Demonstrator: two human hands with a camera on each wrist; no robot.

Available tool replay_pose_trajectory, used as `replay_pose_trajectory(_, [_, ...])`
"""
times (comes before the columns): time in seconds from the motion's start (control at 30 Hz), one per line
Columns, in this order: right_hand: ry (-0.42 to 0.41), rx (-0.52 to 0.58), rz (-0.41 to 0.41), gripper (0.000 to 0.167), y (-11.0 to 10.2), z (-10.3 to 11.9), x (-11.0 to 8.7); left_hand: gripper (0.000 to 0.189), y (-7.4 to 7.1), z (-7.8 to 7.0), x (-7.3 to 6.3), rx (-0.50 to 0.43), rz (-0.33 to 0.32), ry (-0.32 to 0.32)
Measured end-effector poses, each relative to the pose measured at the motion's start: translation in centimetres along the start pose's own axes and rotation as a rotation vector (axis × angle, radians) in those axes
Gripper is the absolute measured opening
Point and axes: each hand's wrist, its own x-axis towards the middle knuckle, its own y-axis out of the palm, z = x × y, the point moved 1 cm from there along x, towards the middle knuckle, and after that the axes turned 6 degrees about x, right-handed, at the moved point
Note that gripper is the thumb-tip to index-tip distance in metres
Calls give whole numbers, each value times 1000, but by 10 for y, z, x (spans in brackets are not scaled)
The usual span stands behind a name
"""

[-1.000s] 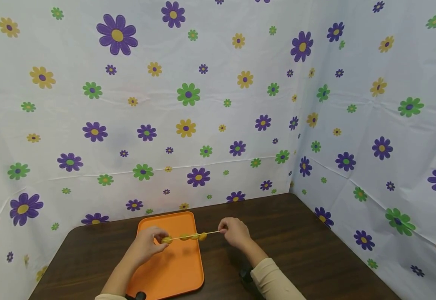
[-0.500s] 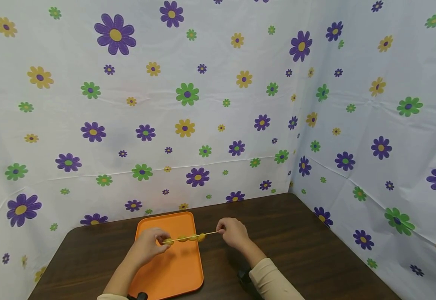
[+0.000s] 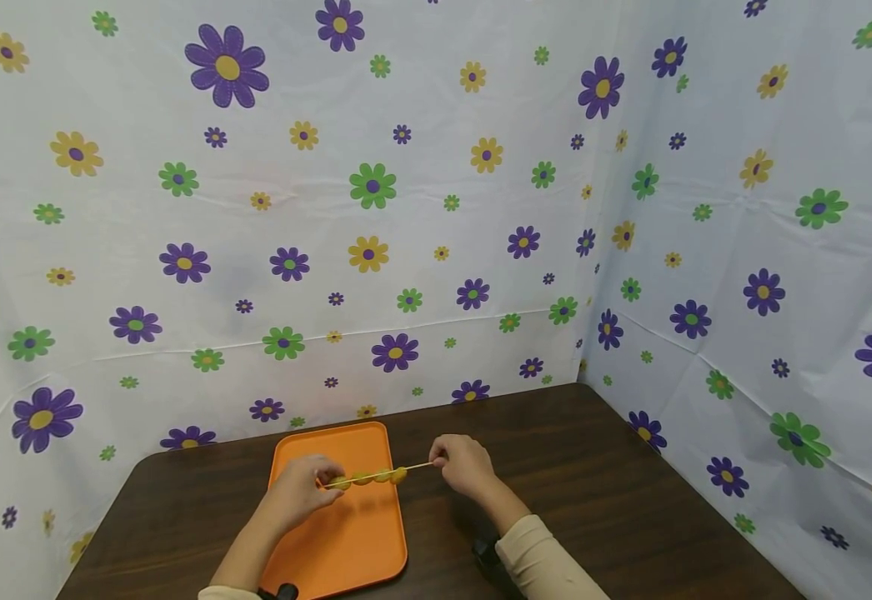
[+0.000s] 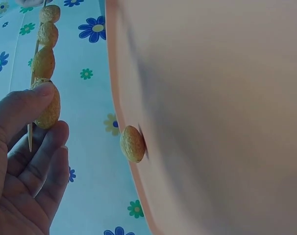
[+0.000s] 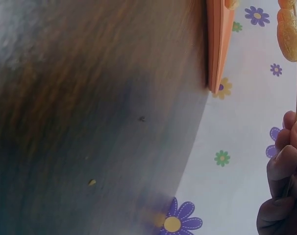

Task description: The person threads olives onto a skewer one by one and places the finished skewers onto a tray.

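Note:
A thin wooden skewer [image 3: 419, 466] is held level over the orange tray [image 3: 353, 542], threaded through several yellow-brown oval puffed food pieces [image 4: 44, 61]. With thumb and fingers my left hand [image 3: 297, 492] pinches the end piece [image 4: 51, 110]. The skewer's pointed tip shows just past that piece in the left wrist view. My right hand [image 3: 466, 465] pinches the opposite, bare end, beyond the tray's right edge. One loose piece of the same food [image 4: 133, 144] lies on the tray near its rim; in the head view it is hidden.
A dark wood-look table [image 3: 556, 483] carries the tray on its left part. Small crumbs [image 5: 92, 182] lie on the table in the right wrist view. White flower-print sheets [image 3: 436, 250] stand behind and to the right.
The end piece in my left hand has slid along the skewer, closing the gap to the other pieces. My right hand has shifted slightly left, still holding the bare end.

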Motion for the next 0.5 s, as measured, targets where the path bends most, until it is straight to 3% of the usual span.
replay_pose_trajectory(0.5, [19,57,42,14,0,-4,-2,18,3,2,0,8,15,-45])
